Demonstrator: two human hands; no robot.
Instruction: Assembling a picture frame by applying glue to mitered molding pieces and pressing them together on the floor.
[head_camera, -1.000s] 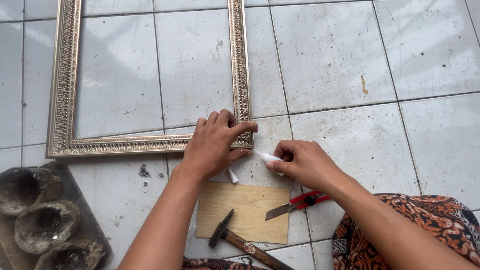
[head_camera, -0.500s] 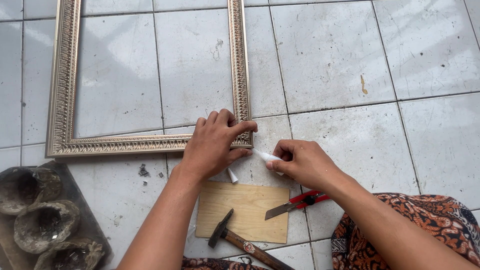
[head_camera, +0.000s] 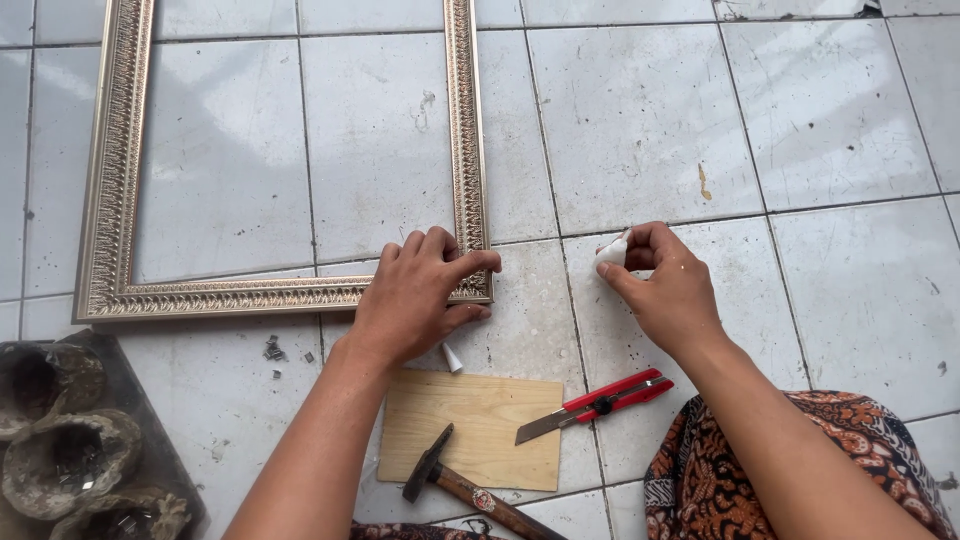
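An ornate gold picture frame (head_camera: 120, 180) lies flat on the white tiled floor. My left hand (head_camera: 420, 295) presses down on its near right corner. My right hand (head_camera: 665, 285) is off to the right of the frame, its fingers pinched on a small white tube (head_camera: 611, 253) held just above the floor. A small white cap (head_camera: 453, 358) lies on the tile under my left hand. Below it sits a thin plywood piece (head_camera: 480, 425) with a hammer (head_camera: 450, 480) resting partly on it and a red utility knife (head_camera: 600, 402) with its blade out.
A dark tray (head_camera: 150, 440) at the lower left holds rough shell-like bowls (head_camera: 70, 460) with small metal bits inside. A few loose staples (head_camera: 273, 350) lie near the frame. My patterned-cloth knee (head_camera: 880, 450) fills the lower right. Bare tiles stretch to the right.
My right hand has drawn back to the right, away from the frame's corner, taking the white tube with it. My left hand has stayed on the corner.
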